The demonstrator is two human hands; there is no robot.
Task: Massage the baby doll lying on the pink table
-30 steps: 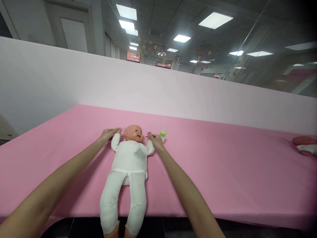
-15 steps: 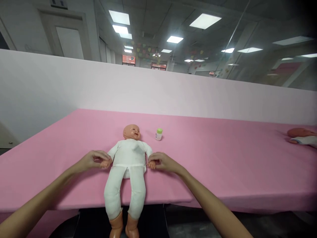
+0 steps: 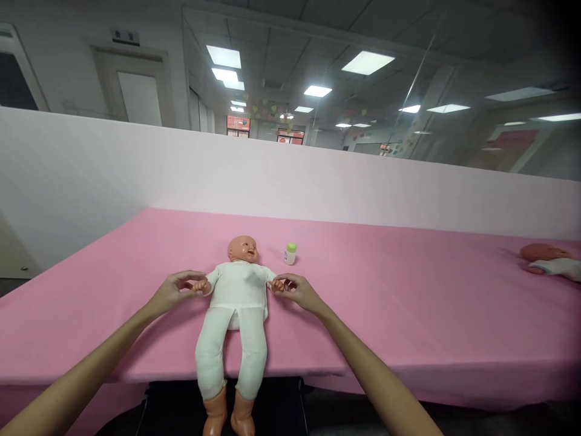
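Observation:
A baby doll [image 3: 239, 284] in white cloth clothes lies on its back on the pink table cover [image 3: 408, 290], its lower legs hanging past the front edge. My left hand [image 3: 175, 292] is closed around the doll's hand on the left side, thumb and fingers pinching it. On the other side, my right hand [image 3: 299, 290] pinches the doll's other hand between thumb and fingers. Both doll arms are bent slightly outward. Just right of the doll's head stands a small bottle [image 3: 290, 254] with a green cap, touched by neither hand.
A second doll [image 3: 544, 252] lies at the far right of the table. Behind the table runs a low white wall [image 3: 290, 181] with glass above it. A dark object [image 3: 181, 406], perhaps a seat, sits below the front edge.
Both doll hands have been raised a little toward its shoulders, with my hands moving along with them. The camera view has tilted slightly upward.

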